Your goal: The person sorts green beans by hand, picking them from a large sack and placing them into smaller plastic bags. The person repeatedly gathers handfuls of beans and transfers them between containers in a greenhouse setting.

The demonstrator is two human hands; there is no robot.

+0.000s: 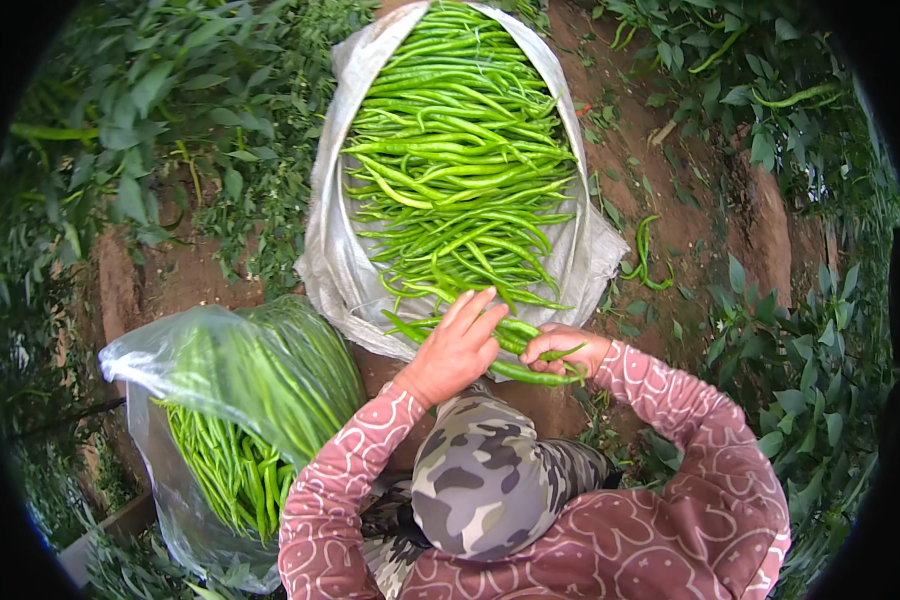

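Observation:
Long green chili peppers point(457, 165) lie crosswise in a heap in an opened white woven sack point(322, 225). At the sack's near edge my left hand point(457, 349) rests over a small bunch of the same peppers, fingers pointing up and right. My right hand point(566, 351) is closed around the right ends of that bunch point(514, 334), just beside my left hand. How firmly my left hand grips them is hidden by the back of the hand. To the left stands a clear plastic bag point(202, 352) filled with green chili peppers point(232, 465).
Leafy pepper plants point(142, 112) grow on the left, and more plants point(802, 397) on the right, some bearing peppers. A few loose peppers point(645, 251) lie on the brown soil point(660, 187) right of the sack. My knee in camouflage trousers point(487, 480) is below my hands.

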